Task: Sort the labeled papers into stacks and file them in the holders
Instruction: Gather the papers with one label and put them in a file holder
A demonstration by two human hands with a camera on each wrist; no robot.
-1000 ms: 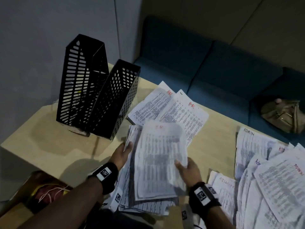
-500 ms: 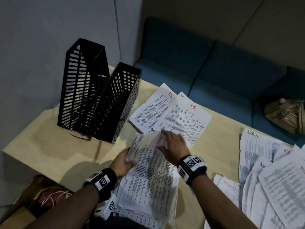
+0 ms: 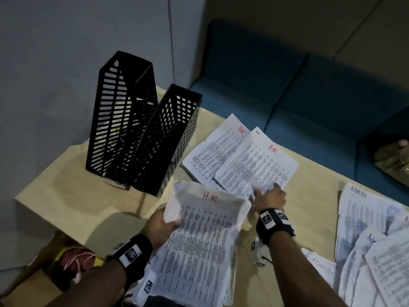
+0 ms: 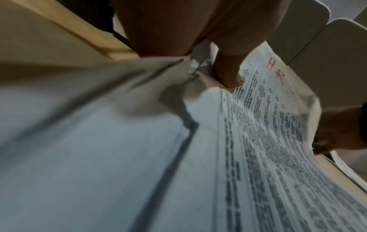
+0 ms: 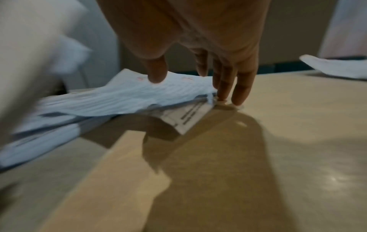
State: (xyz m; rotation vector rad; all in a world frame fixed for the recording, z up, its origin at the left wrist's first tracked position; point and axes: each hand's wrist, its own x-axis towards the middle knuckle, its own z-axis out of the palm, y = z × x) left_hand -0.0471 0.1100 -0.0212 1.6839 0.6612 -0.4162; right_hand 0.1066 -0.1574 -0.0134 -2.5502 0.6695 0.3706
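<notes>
My left hand [image 3: 164,224] grips the left edge of a thick stack of printed papers [image 3: 199,247] marked HR in red; in the left wrist view the thumb [image 4: 226,73] presses on the top sheet [image 4: 278,125]. My right hand [image 3: 269,197] reaches to the near edge of two HR sheets [image 3: 250,160] lying flat on the table. Its fingers [image 5: 228,84] are straight and touch the sheets' corner [image 5: 158,94] and the tabletop, the thumb hovering above. Two black perforated file holders [image 3: 141,127] stand at the back left.
A spread of sheets marked ADMIN [image 3: 371,235] covers the table's right side. The beige table [image 3: 84,202] ends at a grey wall on the left. A blue sofa [image 3: 309,89] with a tan bag [image 3: 394,160] lies beyond. A box of oddments [image 3: 73,262] sits low left.
My right hand let go of the held stack's right edge and moved forward to the flat HR sheets. The left hand still holds the stack, now lifted slightly with its HR mark showing.
</notes>
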